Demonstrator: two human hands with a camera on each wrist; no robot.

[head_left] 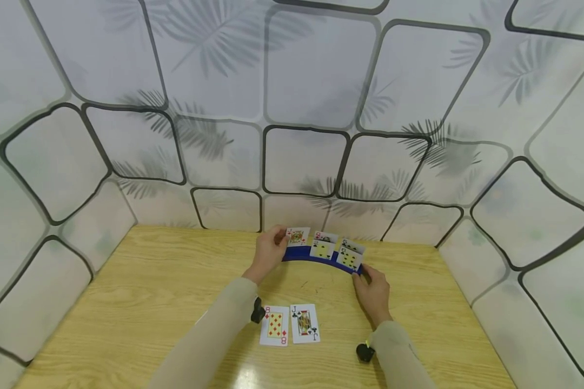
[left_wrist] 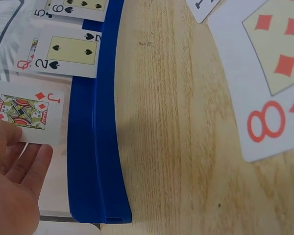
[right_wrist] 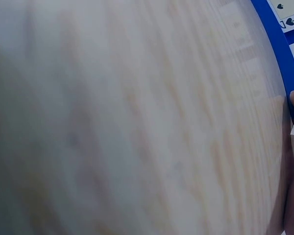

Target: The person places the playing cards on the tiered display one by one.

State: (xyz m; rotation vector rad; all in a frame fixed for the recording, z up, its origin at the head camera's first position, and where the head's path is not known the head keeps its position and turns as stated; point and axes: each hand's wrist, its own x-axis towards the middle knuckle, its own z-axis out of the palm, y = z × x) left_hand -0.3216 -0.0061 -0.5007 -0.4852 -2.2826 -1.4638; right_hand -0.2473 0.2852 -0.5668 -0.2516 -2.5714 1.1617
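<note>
My left hand (head_left: pixel 269 253) pinches the jack of diamonds (head_left: pixel 298 236) by its left side, above the left part of a curved blue card holder (head_left: pixel 299 253). In the left wrist view the jack (left_wrist: pixel 23 111) stands behind the holder's front rim, fingers behind it. With thumb in front, my right hand (head_left: pixel 373 292) grips the holder's right end. A two of spades (head_left: pixel 323 249) stands in the holder before a red queen (head_left: pixel 326 236). Farther right, a six of spades (head_left: pixel 350 259) overlaps a black five (head_left: pixel 353 245).
Face up on the wooden table (head_left: pixel 141 292) lie an eight of diamonds (head_left: pixel 274 326) and a jack of clubs (head_left: pixel 304 323), side by side. A patterned cloth wall (head_left: pixel 302 162) rises close behind the holder and along both sides.
</note>
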